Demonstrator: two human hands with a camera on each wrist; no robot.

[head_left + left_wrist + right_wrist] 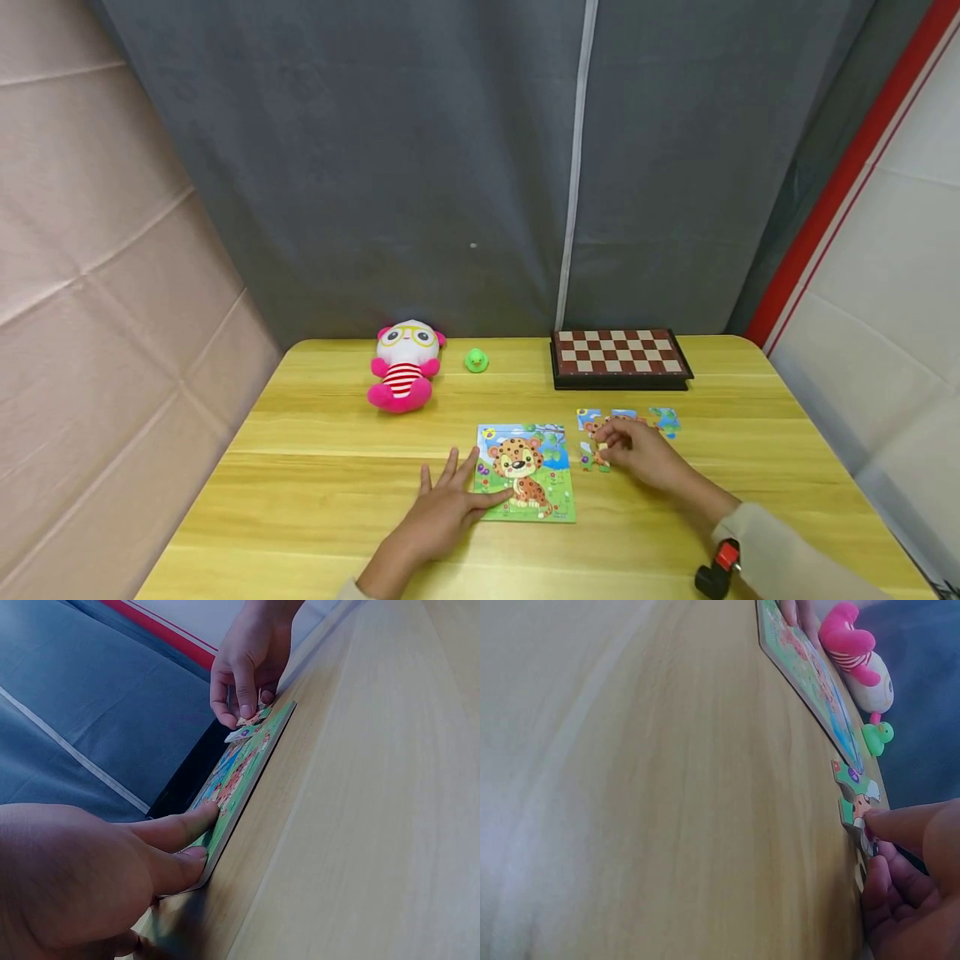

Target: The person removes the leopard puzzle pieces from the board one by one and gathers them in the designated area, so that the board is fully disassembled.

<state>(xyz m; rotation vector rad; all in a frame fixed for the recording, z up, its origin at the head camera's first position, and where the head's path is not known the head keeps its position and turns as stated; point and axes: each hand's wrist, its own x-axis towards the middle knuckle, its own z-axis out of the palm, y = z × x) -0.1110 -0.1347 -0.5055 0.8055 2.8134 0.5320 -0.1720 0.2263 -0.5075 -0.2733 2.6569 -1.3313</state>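
A jigsaw puzzle board (551, 479) with a leopard cub picture lies flat on the table in front of me. My left hand (442, 512) rests at its left edge with fingers spread, the thumb lying across the picture. Right of the board, my right hand (645, 452) pinches a puzzle piece (859, 809) between thumb and fingers, low over the tabletop. A green and white puzzle piece (851, 777) sits right beside it. Several other loose pieces, among them a blue and green puzzle piece (664, 419), lie around the right hand, which partly covers them.
Behind the board stand a pink and white panda plush (405, 371) and a small green duck (476, 360). A folded chessboard box (621, 354) is at the back right of the wooden table (300, 500). A grey curtain (412, 167) hangs beyond the far edge.
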